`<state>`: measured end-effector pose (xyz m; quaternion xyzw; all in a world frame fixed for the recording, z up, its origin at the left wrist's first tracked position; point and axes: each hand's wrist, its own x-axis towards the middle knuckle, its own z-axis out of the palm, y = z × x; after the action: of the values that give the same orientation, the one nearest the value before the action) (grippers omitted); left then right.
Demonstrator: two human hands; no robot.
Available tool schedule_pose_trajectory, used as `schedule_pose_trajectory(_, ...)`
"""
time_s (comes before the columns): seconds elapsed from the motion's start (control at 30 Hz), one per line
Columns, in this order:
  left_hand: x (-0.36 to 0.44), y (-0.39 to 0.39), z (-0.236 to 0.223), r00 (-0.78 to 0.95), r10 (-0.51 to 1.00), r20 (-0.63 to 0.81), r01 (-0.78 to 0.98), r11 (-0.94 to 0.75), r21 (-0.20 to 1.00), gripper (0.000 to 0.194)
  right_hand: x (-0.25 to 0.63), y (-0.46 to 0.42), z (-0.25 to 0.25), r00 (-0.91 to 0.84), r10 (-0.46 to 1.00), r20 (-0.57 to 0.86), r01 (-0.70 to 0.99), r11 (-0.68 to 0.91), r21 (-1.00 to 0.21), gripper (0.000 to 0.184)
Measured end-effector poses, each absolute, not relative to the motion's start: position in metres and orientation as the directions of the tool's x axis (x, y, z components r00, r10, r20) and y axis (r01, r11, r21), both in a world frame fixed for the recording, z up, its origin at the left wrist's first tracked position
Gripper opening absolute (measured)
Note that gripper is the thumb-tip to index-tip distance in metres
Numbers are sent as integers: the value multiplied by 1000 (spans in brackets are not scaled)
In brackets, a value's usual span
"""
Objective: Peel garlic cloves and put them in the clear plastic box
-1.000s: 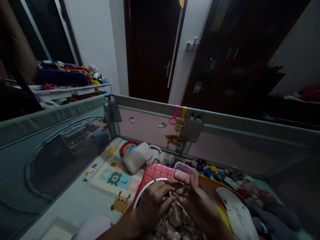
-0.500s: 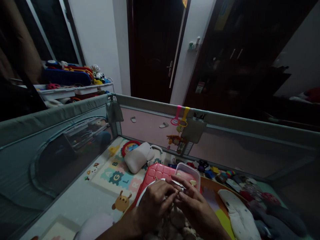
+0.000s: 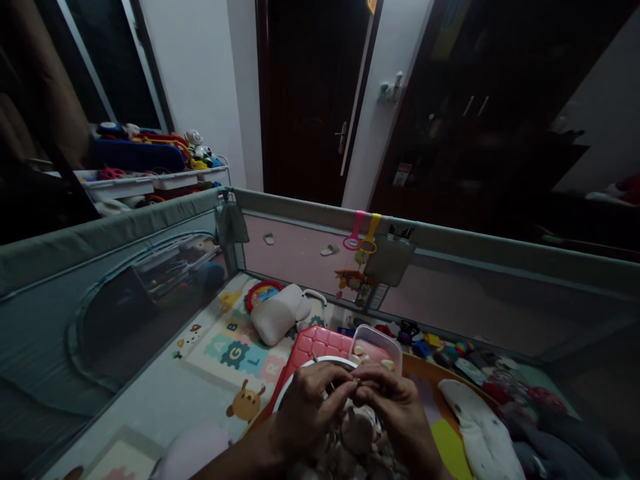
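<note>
Only a few small pale pieces (image 3: 388,365) lie in the clear plastic tub (image 3: 400,353), low centre of the frame; the white-rimmed bowl (image 3: 330,360) just below it holds a far bigger heap of pale and brownish pieces (image 3: 357,430), so most look left. The left hand (image 3: 307,400) and right hand (image 3: 397,403) meet above the heap, fingers nearly closed, pinching something tiny, too dim to name.
</note>
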<state>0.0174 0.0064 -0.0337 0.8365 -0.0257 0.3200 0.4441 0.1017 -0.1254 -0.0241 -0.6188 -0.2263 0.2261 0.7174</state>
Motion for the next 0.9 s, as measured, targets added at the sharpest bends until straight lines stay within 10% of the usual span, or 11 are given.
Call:
schedule_pose_trajectory(0.47, 17, 15, -23, 909, 266, 321, -186, -431, 883, 17, 106, -128, -41, 690, 587, 423, 517, 8, -856, 23)
schedule_pose_trajectory(0.9, 17, 18, -35, 880, 170, 443, -254, -619, 743, 18, 105, -128, -49, 491, 575, 655, 804, -9, -595, 27)
